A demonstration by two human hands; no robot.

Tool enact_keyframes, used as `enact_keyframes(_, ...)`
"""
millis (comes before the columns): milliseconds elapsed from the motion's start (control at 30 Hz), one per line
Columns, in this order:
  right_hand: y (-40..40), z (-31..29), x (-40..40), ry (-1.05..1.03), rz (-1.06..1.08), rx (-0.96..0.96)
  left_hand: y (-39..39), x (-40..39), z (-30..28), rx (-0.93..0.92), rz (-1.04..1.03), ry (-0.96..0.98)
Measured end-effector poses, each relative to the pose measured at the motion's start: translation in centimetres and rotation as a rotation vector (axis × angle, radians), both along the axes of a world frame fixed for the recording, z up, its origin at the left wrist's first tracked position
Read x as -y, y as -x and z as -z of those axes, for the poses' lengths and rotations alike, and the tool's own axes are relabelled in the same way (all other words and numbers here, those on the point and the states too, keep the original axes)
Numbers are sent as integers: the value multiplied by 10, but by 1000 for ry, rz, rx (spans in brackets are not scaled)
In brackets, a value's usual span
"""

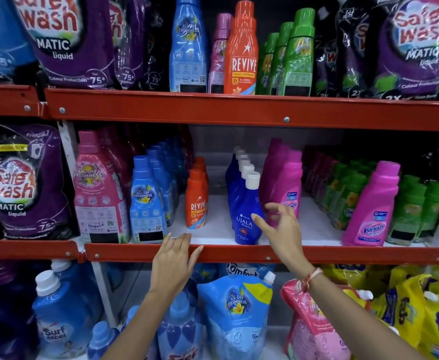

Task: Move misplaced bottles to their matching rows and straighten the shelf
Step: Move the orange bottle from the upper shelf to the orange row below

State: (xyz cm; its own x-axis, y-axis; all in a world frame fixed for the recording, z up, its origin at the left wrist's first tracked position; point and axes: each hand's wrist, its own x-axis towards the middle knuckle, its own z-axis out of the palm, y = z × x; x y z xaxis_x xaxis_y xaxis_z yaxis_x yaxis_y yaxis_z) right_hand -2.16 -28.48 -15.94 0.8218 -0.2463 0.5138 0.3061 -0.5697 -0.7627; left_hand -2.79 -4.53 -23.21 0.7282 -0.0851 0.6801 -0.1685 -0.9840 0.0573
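Note:
On the middle shelf stand rows of bottles: blue softener, small orange Revive, dark blue Ujala and pink Vanish. A single pink Vanish bottle stands apart at the front of the green bottles' row. My right hand is open, its fingers spread just beside the front Ujala bottle and in front of the Vanish row. My left hand rests open on the shelf's red front edge. On the upper shelf a large orange Revive bottle stands between pink and green bottles.
Purple Safe Wash pouches fill the left of both shelves and the upper right. Below hang blue Comfort pouches, a pink pouch, yellow packs and Surf Excel bottles. A bare strip of shelf lies between the Revive and Ujala rows.

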Motion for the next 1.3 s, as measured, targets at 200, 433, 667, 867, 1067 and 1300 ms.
enact_keyframes(200,20,-52,-11,65,15,252,0,3,-2,-4,-39,8)
enact_keyframes(433,36,-144,-18,26,-105,507,0,3,-13,-49,-66,13)
enact_keyframes(667,14,-222,-19,105,1,540,-6,1,-10,-58,-63,28)
enact_keyframes(867,-8,-260,-27,143,-47,274,-6,2,-10,4,-45,19)
enact_keyframes(1067,-16,-271,-35,158,-109,165,-10,1,-9,52,-37,35)
enact_keyframes(1300,-33,-285,-38,124,-234,33,-6,3,-12,116,-11,30)
